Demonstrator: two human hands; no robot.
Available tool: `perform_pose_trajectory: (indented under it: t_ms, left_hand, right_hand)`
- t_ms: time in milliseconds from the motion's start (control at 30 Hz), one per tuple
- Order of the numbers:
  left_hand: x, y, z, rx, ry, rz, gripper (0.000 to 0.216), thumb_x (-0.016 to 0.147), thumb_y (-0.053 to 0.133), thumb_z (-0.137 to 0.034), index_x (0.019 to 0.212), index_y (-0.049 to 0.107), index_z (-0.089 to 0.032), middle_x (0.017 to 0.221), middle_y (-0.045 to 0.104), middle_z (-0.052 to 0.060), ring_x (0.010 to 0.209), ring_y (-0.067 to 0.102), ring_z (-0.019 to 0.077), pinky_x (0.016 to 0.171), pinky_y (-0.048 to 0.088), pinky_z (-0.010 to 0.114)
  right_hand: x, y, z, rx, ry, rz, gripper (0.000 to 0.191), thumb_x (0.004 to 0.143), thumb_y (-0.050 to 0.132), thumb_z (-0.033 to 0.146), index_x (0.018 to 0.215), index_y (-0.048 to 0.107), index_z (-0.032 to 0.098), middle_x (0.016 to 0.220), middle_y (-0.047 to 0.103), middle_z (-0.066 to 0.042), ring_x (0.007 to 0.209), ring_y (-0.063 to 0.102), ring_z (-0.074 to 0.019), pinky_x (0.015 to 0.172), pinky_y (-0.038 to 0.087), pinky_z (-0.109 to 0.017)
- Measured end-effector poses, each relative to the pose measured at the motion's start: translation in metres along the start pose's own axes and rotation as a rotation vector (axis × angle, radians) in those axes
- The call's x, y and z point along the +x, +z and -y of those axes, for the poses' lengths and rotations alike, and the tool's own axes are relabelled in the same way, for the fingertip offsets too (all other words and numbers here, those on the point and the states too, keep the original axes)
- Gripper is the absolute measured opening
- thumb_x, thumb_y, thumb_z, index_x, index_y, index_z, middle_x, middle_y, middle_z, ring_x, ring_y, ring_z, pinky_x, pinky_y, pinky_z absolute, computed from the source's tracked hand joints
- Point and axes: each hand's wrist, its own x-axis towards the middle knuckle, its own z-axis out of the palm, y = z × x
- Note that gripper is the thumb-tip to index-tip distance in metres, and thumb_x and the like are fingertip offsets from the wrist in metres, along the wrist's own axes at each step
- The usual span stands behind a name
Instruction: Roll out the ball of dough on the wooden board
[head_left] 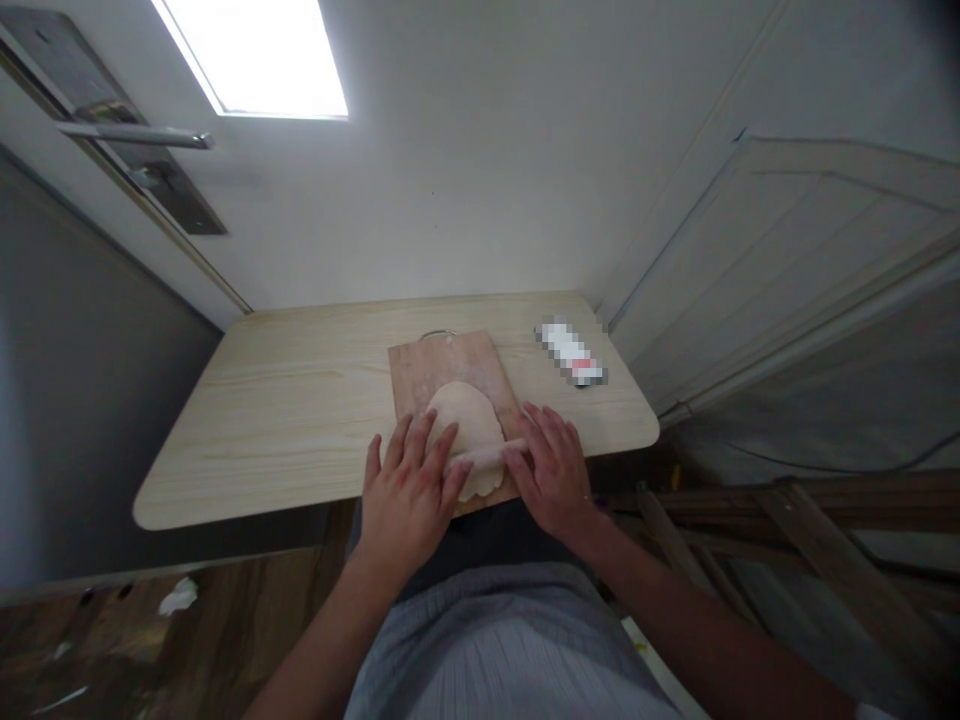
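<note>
A flat, rounded sheet of pale dough [466, 410] lies on a wooden cutting board [472, 352]. Across its near part rests a slim rolling pin [486, 456]. My left hand [411, 485] is over the pin's left end, with its fingers spread forward across the board and the dough's edge and its thumb by the pin. At the other end, my right hand [551, 470] holds the pin with bent fingers, its thumb and fingertips close to the dough's right side. Both palms hide the pin's ends. A wavy dough edge shows on the near side of the pin.
The board lies on a light wood-grain table [285, 400], with a metal handle loop [438, 333] at its far end. A blurred-out phone-like object [571, 352] lies to the right. Behind stands a white door with a lever handle [142, 135]. Wooden slats [795, 530] are at the lower right.
</note>
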Motion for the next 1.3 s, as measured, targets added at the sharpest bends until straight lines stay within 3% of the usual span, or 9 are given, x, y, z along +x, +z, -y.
perform_pose_trajectory:
  t_ms: [267,467,667,1300]
  left_hand:
    - [-0.026,0.005,-0.008,-0.032,0.017,-0.029,0.052,0.1,0.048,-0.048,0.148,0.052,-0.029,0.157,0.05,0.006,0.147,0.041,0.0329,0.117,0.033,0.053]
    - [-0.034,0.011,-0.011,-0.029,-0.002,-0.047,0.058,0.1,0.048,-0.049,0.153,0.045,-0.026,0.16,0.044,0.006,0.151,0.035,0.0335,0.118,0.032,0.053]
    - [-0.019,0.008,-0.01,-0.015,-0.042,-0.023,0.056,0.102,0.043,-0.049,0.153,0.045,-0.026,0.161,0.044,0.006,0.151,0.035,0.0345,0.119,0.027,0.058]
    - [0.042,0.01,0.015,0.022,-0.077,-0.01,0.052,0.105,0.031,-0.048,0.147,0.053,-0.027,0.157,0.05,0.008,0.144,0.044,0.0336,0.113,0.038,0.06]
  right_hand:
    - [-0.032,-0.001,0.002,0.069,-0.009,-0.058,0.057,0.102,0.048,0.044,0.152,0.04,0.02,0.153,0.05,-0.014,0.146,0.039,-0.0311,0.119,0.03,-0.055]
    - [-0.044,-0.002,0.008,0.037,0.018,-0.068,0.063,0.102,0.048,0.044,0.157,0.03,0.021,0.154,0.047,-0.015,0.148,0.036,-0.0324,0.121,0.023,-0.059]
    - [-0.028,0.003,0.006,0.004,0.006,-0.079,0.062,0.102,0.047,0.046,0.156,0.034,0.019,0.154,0.048,-0.015,0.148,0.036,-0.0321,0.122,0.021,-0.058]
    - [0.044,0.007,0.008,-0.106,0.07,0.03,0.054,0.104,0.04,0.055,0.142,0.057,0.02,0.152,0.053,-0.011,0.141,0.041,-0.035,0.119,0.018,-0.061]
